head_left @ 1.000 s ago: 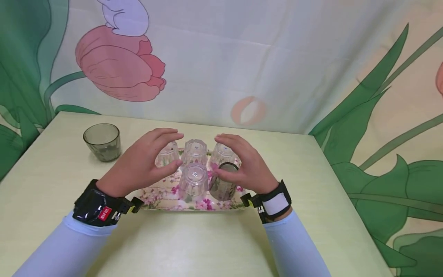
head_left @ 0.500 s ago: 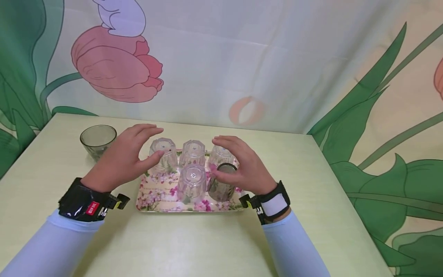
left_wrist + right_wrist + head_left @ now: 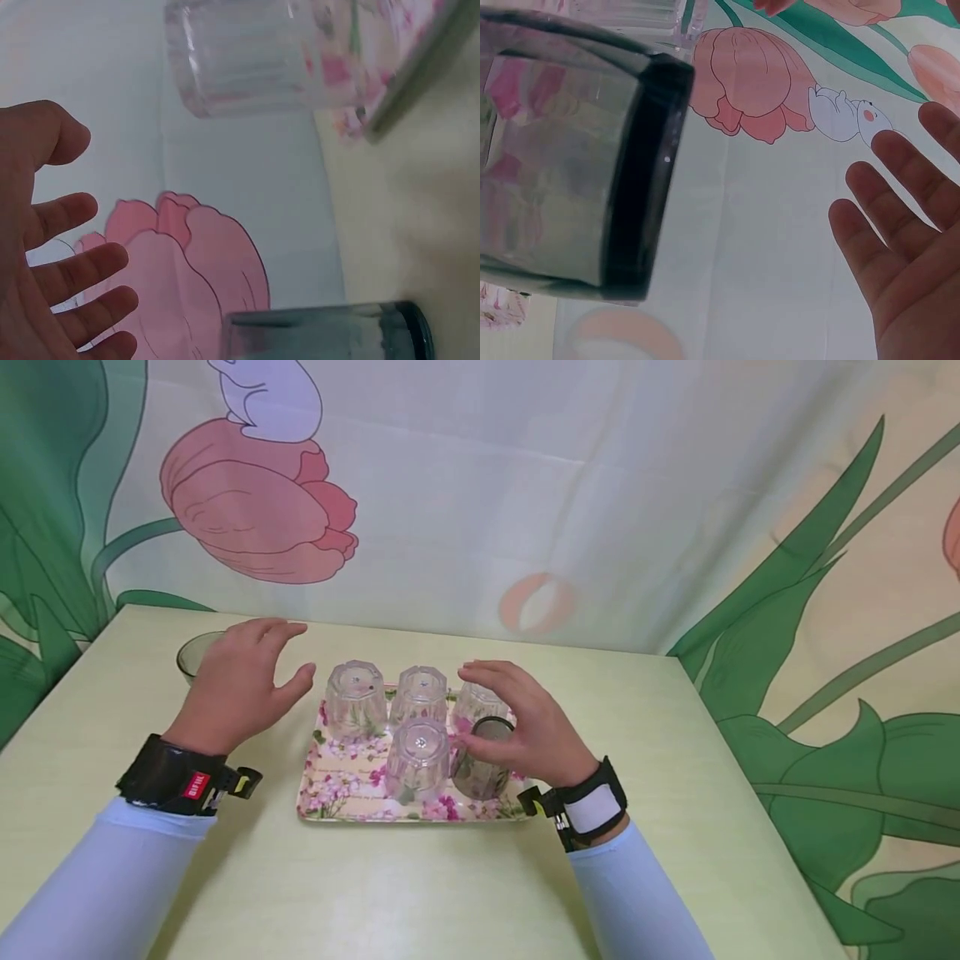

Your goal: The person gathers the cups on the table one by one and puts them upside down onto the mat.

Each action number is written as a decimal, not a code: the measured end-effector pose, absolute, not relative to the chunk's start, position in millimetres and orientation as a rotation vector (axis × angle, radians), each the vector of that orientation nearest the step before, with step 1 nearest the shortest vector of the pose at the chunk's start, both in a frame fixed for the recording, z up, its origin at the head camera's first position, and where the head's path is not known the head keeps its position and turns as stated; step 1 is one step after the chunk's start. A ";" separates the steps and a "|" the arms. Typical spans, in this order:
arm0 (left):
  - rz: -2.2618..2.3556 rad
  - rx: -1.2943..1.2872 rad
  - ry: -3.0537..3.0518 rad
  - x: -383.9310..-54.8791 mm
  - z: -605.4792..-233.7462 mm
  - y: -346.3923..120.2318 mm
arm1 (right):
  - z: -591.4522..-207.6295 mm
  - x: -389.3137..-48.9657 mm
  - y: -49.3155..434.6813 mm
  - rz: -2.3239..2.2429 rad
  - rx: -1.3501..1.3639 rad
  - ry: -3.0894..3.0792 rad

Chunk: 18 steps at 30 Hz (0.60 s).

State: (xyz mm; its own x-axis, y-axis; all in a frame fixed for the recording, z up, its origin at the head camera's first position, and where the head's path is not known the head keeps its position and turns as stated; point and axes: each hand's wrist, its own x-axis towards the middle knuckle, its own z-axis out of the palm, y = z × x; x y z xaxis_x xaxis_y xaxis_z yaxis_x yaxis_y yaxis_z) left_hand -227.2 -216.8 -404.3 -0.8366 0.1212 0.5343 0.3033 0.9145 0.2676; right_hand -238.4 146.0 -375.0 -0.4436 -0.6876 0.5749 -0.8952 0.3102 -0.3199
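My left hand (image 3: 236, 689) hovers with spread fingers left of the tray, in front of a smoky grey glass (image 3: 192, 653). That glass stands upright on the table, mostly hidden by the hand in the head view; the left wrist view shows a gap between them. Above the tray's right side, my right hand (image 3: 532, 731) curves loosely near a second smoky glass (image 3: 480, 777), turned bottom up. In the right wrist view its fingers are apart from this glass (image 3: 562, 172). Several clear faceted glasses stand bottom up on the flowered tray (image 3: 330, 785), including a back-left one (image 3: 355, 702) and a front one (image 3: 417, 764).
The pale table (image 3: 420, 893) extends around the tray on all sides. Behind it hangs a printed curtain (image 3: 450, 510) with tulips and a rabbit, meeting the table's back edge. More leaf-printed cloth (image 3: 825, 760) hangs along the right side.
My left hand has moved left from over the tray to the smoky glass at the table's left, uncovering the back-left clear glass. The right hand has stayed almost in place.
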 end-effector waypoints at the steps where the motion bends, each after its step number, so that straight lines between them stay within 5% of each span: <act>1: -0.457 -0.285 -2.558 -228.8 -406.0 -219.6 | -375.5 -238.5 146.1 0.878 1.424 -2.253; 18: -0.400 0.018 -2.732 -246.0 -430.7 -256.7 | -375.6 -237.4 144.3 0.868 1.430 -2.259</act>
